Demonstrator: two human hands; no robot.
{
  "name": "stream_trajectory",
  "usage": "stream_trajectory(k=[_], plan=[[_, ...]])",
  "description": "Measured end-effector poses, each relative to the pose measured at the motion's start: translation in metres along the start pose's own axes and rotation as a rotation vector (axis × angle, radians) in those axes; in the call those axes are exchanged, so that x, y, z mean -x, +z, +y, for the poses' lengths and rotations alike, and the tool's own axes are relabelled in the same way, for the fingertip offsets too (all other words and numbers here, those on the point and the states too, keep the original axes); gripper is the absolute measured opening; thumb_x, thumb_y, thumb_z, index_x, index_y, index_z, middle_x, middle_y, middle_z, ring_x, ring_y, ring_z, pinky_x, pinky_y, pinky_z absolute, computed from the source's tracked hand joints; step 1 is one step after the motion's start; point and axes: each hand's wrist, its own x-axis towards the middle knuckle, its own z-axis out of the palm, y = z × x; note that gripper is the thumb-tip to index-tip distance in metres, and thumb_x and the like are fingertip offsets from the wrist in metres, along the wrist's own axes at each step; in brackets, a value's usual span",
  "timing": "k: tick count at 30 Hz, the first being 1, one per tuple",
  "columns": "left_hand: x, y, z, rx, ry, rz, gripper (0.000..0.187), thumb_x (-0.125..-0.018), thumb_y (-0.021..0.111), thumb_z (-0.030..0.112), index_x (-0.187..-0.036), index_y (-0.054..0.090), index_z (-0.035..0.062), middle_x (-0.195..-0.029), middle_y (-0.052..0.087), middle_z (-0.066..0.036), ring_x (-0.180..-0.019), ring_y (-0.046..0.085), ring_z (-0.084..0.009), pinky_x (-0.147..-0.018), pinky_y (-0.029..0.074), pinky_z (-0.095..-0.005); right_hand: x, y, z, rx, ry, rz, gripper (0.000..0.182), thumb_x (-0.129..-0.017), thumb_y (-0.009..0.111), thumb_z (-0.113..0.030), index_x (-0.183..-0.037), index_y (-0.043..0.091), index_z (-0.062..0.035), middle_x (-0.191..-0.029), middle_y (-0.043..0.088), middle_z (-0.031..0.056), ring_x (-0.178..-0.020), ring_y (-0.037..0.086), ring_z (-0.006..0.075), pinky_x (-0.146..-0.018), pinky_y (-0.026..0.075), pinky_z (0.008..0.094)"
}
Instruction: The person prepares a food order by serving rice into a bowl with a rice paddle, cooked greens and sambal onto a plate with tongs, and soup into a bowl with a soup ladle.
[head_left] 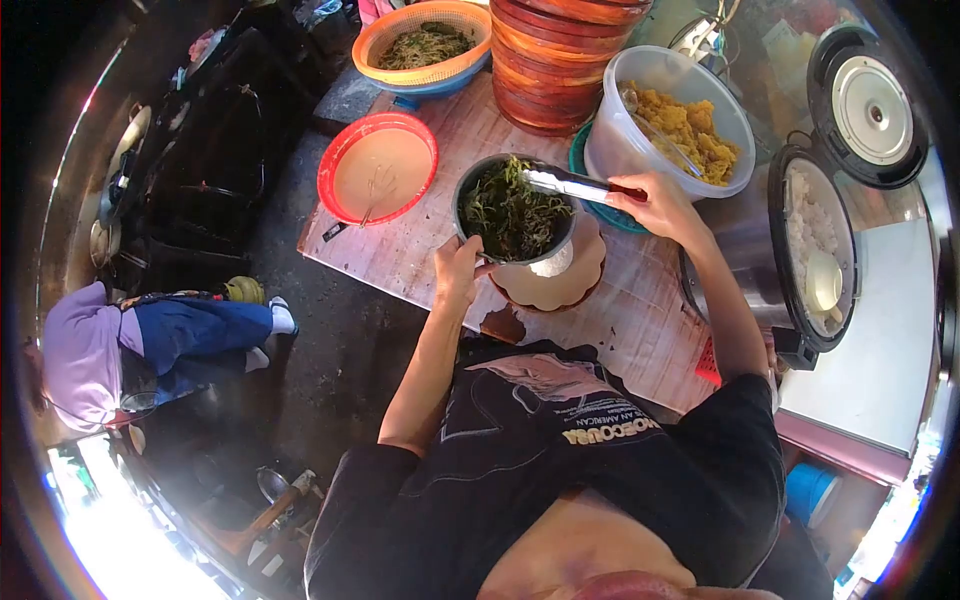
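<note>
My left hand (460, 268) grips the near-left rim of a metal bowl (467, 222) of dark cooked greens (510, 205), which is held tilted. My right hand (655, 203) is closed round the red-and-black handle of metal tongs (575, 186). The tongs' tips reach into the greens at the bowl's upper part. Beneath the bowl lies a scalloped plate (560, 293) with something white on it, partly hidden by the bowl.
A red basin of batter (433, 160) is at left, a colander of greens (372, 30) behind. Stacked wooden-looking bowls (560, 60), a tub of yellow food (625, 130) and an open rice cooker (745, 240) stand at right. A person (180, 335) is at far left.
</note>
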Motion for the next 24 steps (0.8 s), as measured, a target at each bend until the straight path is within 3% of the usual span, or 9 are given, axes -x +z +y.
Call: stream_trajectory(k=[2, 5, 8, 12, 16, 17, 24], plan=[[0.001, 0.000, 0.002, 0.013, 0.007, -0.007, 0.009, -0.077, 0.055, 0.005, -0.079, 0.054, -0.0039, -0.073, 0.055, -0.007, -0.064, 0.057, -0.0155, -0.055, 0.058, -0.0342, 0.004, 0.003, 0.013, -0.060, 0.015, 0.050, 0.031, -0.081, 0.068, -0.025, -0.104, 0.066, -0.0026, -0.073, 0.066, 0.0086, -0.057, 0.057, 0.0127, -0.055, 0.044, 0.0279], [-0.005, -0.008, -0.003, 0.005, 0.016, 0.014, 0.008, -0.078, 0.054, 0.005, -0.079, 0.054, -0.0028, -0.073, 0.054, -0.006, -0.064, 0.057, -0.0154, -0.057, 0.058, -0.0358, 0.014, -0.018, 0.005, -0.322, 0.224, -0.055, 0.031, -0.083, 0.067, -0.025, -0.105, 0.066, -0.0019, -0.072, 0.064, 0.0016, -0.055, 0.050, 0.0065, -0.051, 0.041, 0.0230], [-0.005, -0.014, -0.001, 0.014, 0.023, 0.055, 0.007, -0.078, 0.054, 0.005, -0.079, 0.053, -0.0018, -0.072, 0.053, -0.005, -0.063, 0.056, -0.0149, -0.058, 0.058, -0.0364, 0.030, -0.030, 0.007, -0.390, 0.221, 0.011, 0.032, -0.085, 0.065, -0.024, -0.106, 0.065, -0.0007, -0.070, 0.060, -0.0010, -0.054, 0.045, 0.0036, -0.049, 0.037, 0.0196], [-0.004, -0.034, -0.001, 0.015, 0.046, 0.105, 0.006, -0.078, 0.054, 0.005, -0.079, 0.053, -0.0011, -0.072, 0.053, -0.004, -0.063, 0.056, -0.0141, -0.058, 0.058, -0.0363, 0.049, -0.019, 0.044, -0.333, 0.222, 0.166, 0.036, -0.084, 0.066, -0.027, -0.104, 0.065, 0.0021, -0.075, 0.064, 0.0012, -0.055, 0.047, 0.0055, -0.051, 0.040, 0.0217], [-0.003, -0.047, 0.002, 0.032, 0.060, 0.176, 0.005, -0.077, 0.053, 0.004, -0.079, 0.053, -0.0003, -0.071, 0.054, -0.004, -0.064, 0.057, -0.0145, -0.058, 0.058, -0.0365, 0.059, 0.017, 0.065, 0.000, 0.122, 0.229, 0.032, -0.079, 0.069, -0.028, -0.101, 0.067, -0.0052, -0.080, 0.068, 0.0117, -0.059, 0.060, 0.0200, -0.057, 0.046, 0.0302], [-0.002, -0.049, 0.005, 0.032, 0.050, 0.185, 0.005, -0.077, 0.053, 0.003, -0.079, 0.053, -0.0007, -0.072, 0.054, -0.004, -0.064, 0.057, -0.0150, -0.061, 0.058, -0.0381, 0.060, 0.025, 0.068, 0.068, 0.078, 0.226, 0.030, -0.077, 0.068, -0.027, -0.101, 0.068, -0.0083, -0.083, 0.066, 0.0154, -0.066, 0.063, 0.0275, -0.061, 0.048, 0.0347], [0.004, -0.051, 0.004, 0.081, 0.041, 0.193, 0.004, -0.077, 0.052, 0.003, -0.079, 0.052, -0.0008, -0.073, 0.054, -0.005, -0.064, 0.057, -0.0157, -0.065, 0.058, -0.0408, 0.053, 0.075, 0.069, 0.458, 0.097, 0.024, 0.032, -0.077, 0.065, -0.027, -0.104, 0.063, -0.0102, -0.090, 0.063, 0.0133, -0.080, 0.062, 0.0327, -0.066, 0.049, 0.0434]])
